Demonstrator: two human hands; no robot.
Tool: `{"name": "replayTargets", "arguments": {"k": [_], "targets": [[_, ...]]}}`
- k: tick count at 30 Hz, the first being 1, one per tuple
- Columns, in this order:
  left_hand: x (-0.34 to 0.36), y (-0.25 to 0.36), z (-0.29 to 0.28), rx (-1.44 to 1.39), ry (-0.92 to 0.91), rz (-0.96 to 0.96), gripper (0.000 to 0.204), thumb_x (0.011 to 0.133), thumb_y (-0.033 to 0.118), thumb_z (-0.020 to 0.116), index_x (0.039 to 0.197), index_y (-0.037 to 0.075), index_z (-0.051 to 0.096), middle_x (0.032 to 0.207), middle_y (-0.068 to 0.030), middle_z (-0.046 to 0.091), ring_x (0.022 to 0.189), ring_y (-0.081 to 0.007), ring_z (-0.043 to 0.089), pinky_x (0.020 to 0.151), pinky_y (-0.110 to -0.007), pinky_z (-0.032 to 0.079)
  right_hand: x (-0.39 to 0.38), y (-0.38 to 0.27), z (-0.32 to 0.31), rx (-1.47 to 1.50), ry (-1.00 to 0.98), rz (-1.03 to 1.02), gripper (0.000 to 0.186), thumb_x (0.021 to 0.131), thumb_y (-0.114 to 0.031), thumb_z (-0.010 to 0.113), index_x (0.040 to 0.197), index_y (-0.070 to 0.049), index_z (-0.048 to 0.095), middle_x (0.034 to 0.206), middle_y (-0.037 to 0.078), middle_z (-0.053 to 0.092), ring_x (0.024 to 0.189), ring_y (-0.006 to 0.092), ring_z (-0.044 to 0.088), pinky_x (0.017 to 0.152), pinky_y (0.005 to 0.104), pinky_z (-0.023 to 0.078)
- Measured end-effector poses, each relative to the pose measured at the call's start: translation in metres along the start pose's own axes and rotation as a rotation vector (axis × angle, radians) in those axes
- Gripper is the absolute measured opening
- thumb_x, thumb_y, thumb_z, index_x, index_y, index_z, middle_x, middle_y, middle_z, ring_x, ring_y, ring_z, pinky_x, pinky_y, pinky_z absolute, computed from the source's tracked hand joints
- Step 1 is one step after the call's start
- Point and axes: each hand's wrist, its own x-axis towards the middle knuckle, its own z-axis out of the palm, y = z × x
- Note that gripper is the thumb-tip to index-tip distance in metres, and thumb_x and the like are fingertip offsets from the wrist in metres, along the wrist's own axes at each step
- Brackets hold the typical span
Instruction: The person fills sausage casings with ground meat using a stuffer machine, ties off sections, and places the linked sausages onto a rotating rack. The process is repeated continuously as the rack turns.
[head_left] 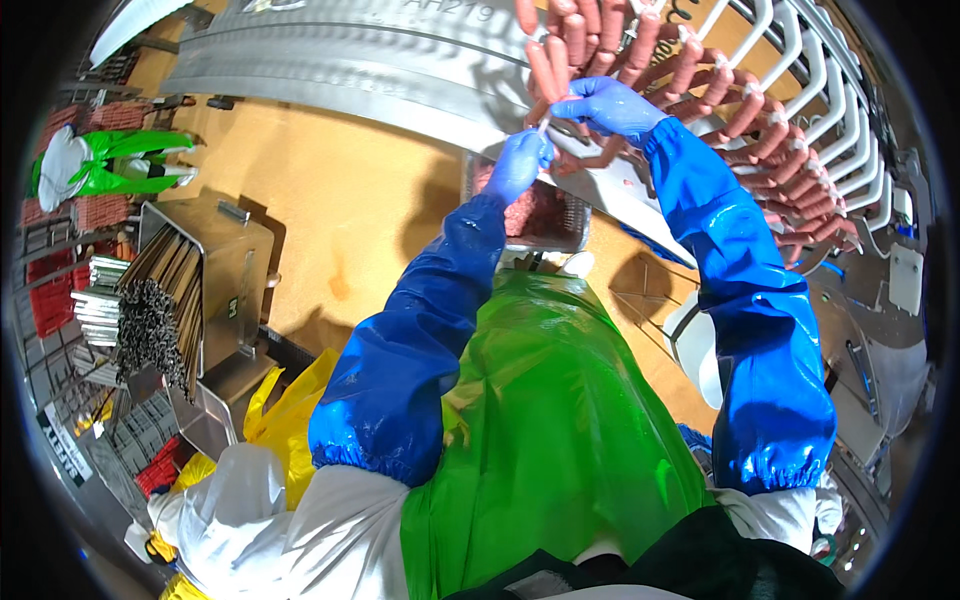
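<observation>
My left hand (522, 163), in a blue glove, is closed around a thin pale strip of sausage casing (544, 124). Just up and to the right, my gloved right hand (610, 105) pinches the lower ends of a pair of pink sausage links (543, 72), where the casing runs between both hands. Its fingertips hide the exact grip. More linked sausages (740, 115) hang in loops from a curved row of white hooks (815, 75), above and to the right of my right hand.
A long metal table (350, 85) stretches across the far side. Below my left hand sits a metal tray (570, 238) with ground meat. At the left stand a steel bin (235, 260) with stacked rods and a person in a green apron (115, 165). A white bucket (695, 345) is near my right forearm.
</observation>
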Motion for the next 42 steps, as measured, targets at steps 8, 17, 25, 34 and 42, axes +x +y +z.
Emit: {"name": "replayTargets", "arguments": {"k": [8,17,25,34,42], "targets": [[-0.008,0.064,0.002,0.119,0.297,0.501,0.031,0.1,0.025,0.044,0.103,-0.001,0.06,0.105,-0.0155,0.056,0.097,-0.0212,0.056,0.085,-0.035,0.046,-0.009,0.003,-0.004,0.628,-0.078,-0.06,0.026,0.093,-0.032,0.057,0.093,-0.006,0.064,0.077,-0.003,0.056,0.062,0.0048,0.046,0.053,0.0189,0.037],[-0.011,0.152,-0.062,0.753,-0.061,0.434,0.028,0.097,0.025,0.047,0.096,-0.001,0.057,0.086,-0.0086,0.056,0.075,-0.0161,0.051,0.07,-0.03,0.044,0.025,-0.009,0.036,0.633,0.067,-0.34,0.025,0.091,-0.026,0.058,0.096,-0.004,0.067,0.079,-0.001,0.06,0.072,0.0077,0.051,0.067,0.0219,0.041],[-0.038,0.174,-0.037,0.844,0.036,0.594,0.021,0.097,0.014,0.049,0.083,-0.002,0.053,0.07,-0.0135,0.048,0.063,-0.0222,0.044,0.062,-0.037,0.041,0.047,-0.01,0.086,0.378,0.417,-0.589,0.031,0.095,-0.031,0.05,0.093,-0.001,0.058,0.086,0.015,0.06,0.082,0.0268,0.058,0.078,0.0413,0.044],[0.017,0.069,-0.098,0.957,0.084,0.408,0.027,0.098,0.023,0.043,0.094,-0.001,0.054,0.083,-0.0192,0.057,0.077,-0.0309,0.056,0.072,-0.041,0.045,0.002,0.085,0.125,0.095,0.556,-0.511,0.02,0.092,-0.023,0.058,0.1,-0.004,0.061,0.095,0.013,0.06,0.086,0.0277,0.056,0.078,0.0387,0.045],[0.022,-0.058,-0.077,0.747,-0.306,0.08,0.028,0.096,0.028,0.049,0.103,0.001,0.057,0.095,-0.0138,0.06,0.09,-0.0281,0.057,0.083,-0.036,0.046,-0.178,0.226,0.148,0.578,0.694,0.211,0.022,0.091,-0.024,0.062,0.102,-0.005,0.065,0.094,0.003,0.065,0.089,0.0114,0.058,0.082,0.0287,0.047]]}}
